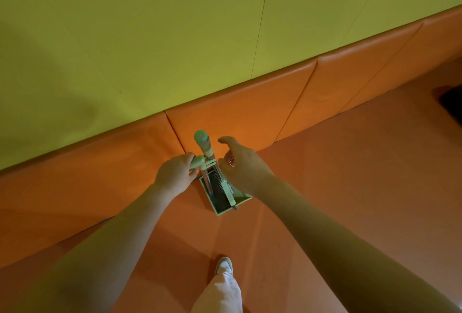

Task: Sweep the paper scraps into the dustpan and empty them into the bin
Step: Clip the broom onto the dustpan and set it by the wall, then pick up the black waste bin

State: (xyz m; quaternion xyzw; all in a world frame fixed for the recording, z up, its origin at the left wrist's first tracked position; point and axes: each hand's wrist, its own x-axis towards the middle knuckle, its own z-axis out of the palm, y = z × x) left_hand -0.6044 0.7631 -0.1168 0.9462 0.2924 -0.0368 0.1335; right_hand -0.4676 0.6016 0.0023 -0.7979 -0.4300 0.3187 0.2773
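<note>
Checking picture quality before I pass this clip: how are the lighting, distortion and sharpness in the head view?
Head view: dim and warm, colours muddy; a broad soft shadow lies on the green wall; wide-angle bending curves the wall's base line and stretches both forearms; left hand, right hand and dustpan are slightly soft but legible; no glare.

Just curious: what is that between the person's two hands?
In the head view, the upright green broom handle stands between the left hand and the open right hand, above the dustpan.
</note>
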